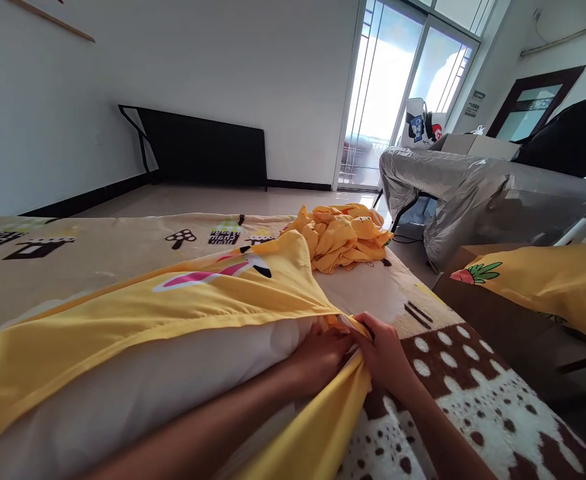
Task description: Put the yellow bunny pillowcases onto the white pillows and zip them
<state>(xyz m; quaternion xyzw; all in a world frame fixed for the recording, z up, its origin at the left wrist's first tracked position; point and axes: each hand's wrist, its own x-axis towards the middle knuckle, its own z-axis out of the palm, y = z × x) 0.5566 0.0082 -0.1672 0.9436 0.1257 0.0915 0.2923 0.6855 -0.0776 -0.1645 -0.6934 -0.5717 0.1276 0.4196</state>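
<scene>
A yellow duvet cover with a printed pink, white and black figure lies over a white quilt, its long side open towards me. My left hand is closed at the end of this opening, between the upper and lower cloth, with its fingertips partly hidden. Touching it from the right, my right hand pinches the cover's edge. From my hands the lower layer of yellow cloth hangs down towards the bottom of the view. A crumpled heap of matching yellow cloth rests just beyond them.
Under everything is a bed with a patterned beige and brown blanket. Yellow cloth with a carrot print lies on a brown surface at the right. Behind stands plastic-covered furniture; a black folded panel leans against the wall.
</scene>
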